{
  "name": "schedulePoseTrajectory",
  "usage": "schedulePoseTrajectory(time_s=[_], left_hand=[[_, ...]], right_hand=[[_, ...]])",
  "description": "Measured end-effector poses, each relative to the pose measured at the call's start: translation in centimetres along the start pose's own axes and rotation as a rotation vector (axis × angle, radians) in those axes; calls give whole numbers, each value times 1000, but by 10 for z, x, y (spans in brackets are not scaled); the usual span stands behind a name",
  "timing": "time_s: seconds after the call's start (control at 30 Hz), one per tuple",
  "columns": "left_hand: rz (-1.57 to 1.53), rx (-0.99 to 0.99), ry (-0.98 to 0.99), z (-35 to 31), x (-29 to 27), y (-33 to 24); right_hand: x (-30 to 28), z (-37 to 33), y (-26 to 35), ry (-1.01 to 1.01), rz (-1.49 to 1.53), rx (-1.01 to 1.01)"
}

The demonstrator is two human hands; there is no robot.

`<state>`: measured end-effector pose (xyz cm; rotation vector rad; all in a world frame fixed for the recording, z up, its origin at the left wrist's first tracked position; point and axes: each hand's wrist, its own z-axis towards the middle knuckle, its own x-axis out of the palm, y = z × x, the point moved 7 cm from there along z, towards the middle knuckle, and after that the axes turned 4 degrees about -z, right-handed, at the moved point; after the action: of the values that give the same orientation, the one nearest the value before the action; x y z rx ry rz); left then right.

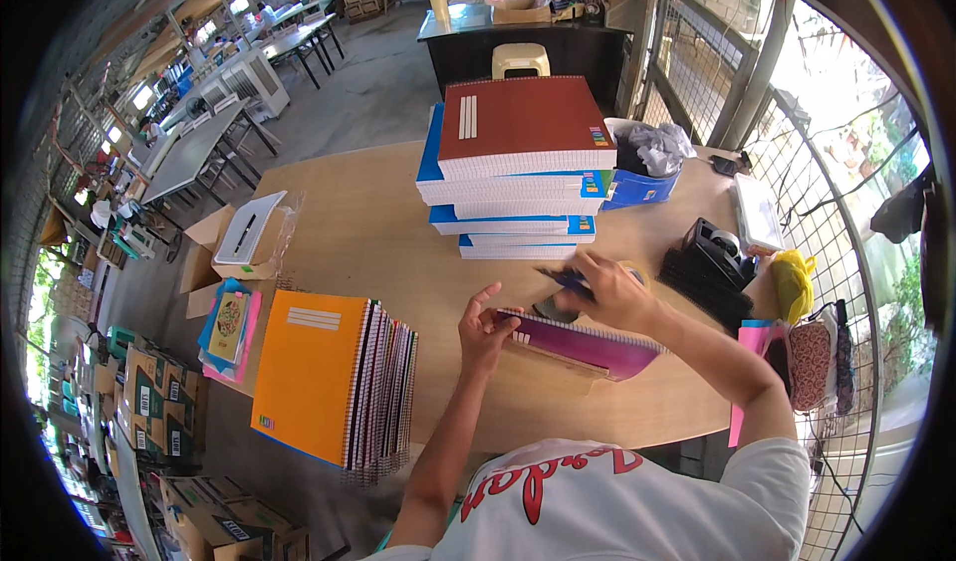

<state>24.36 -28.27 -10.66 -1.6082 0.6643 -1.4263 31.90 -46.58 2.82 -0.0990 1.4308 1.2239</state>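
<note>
A purple spiral notebook (629, 354) stands tilted on its edge near the front of the table, its coil side up. My left hand (485, 332) grips its left end, thumb on the cover and index finger raised. Above the notebook's coil, my right hand (615, 292) is closed around a small dark tool (568, 280) with bluish handles; blur hides its exact kind. A dark grey-green piece (555, 310) shows beneath that hand. Just to the left stands a tall stack of spiral notebooks (309, 372), an orange one on top.
A high pile of unbound-looking books (528, 128), brown cover on top, stands beyond my hands. Right of it are a blue bin (637, 188), a black tape dispenser (715, 247) and a yellow bag (794, 284). An open carton (249, 232) sits at the table's left edge.
</note>
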Motion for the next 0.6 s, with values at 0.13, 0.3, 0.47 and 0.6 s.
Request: schedulePoseTrajectory(time_s=[0.13,0.3,0.47,0.6], left_hand=[[133,-28,216,-10,50,-28],[510,400,-130,67,47,-155],[1182,233,-291,250,25,-202],[1191,-148,-280,310,-38,-206]], right_hand=[[13,-70,-4,205,-55,234],[-131,-176,-96,-307,760,551],[-84,-307,-263,-273,637,842],[2,-322,-300,-224,241,871]])
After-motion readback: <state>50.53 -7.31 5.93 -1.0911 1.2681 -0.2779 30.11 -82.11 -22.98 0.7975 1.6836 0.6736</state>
